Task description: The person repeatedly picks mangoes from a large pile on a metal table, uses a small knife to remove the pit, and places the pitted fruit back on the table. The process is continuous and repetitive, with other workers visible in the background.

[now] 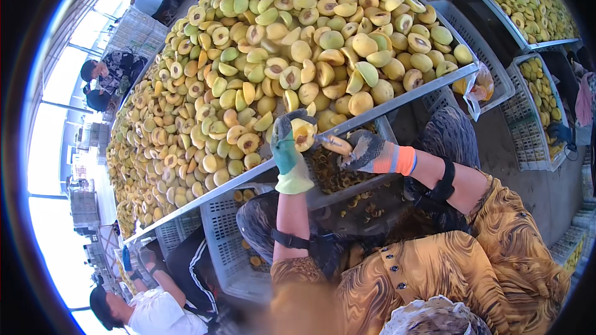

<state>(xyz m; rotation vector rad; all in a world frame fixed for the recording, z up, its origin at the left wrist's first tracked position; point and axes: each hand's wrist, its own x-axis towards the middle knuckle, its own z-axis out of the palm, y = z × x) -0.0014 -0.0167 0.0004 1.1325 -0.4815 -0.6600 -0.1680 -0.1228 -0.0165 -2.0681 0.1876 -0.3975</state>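
My left hand (289, 158), in a green, yellow and grey work glove, grips a halved yellow peach (302, 134) with its cut face turned to the right. A brown pit hollow shows in the flesh. In a grey and orange glove, my right hand (372, 152) holds a small tool by its wooden handle (337, 144). The tool's metal end meets the right side of the peach half; its exact shape is hard to make out. Both hands are by the metal rim (368, 114) of a table heaped with peach halves (279, 56).
Below my hands, a crate (333, 172) holds brown and yellow scraps. A grey plastic crate (233, 246) stands left of my knees. Another crate of peaches (540, 88) is at right, near a plastic bag (475, 86). A person in white (158, 311) sits at lower left; others sit farther off.
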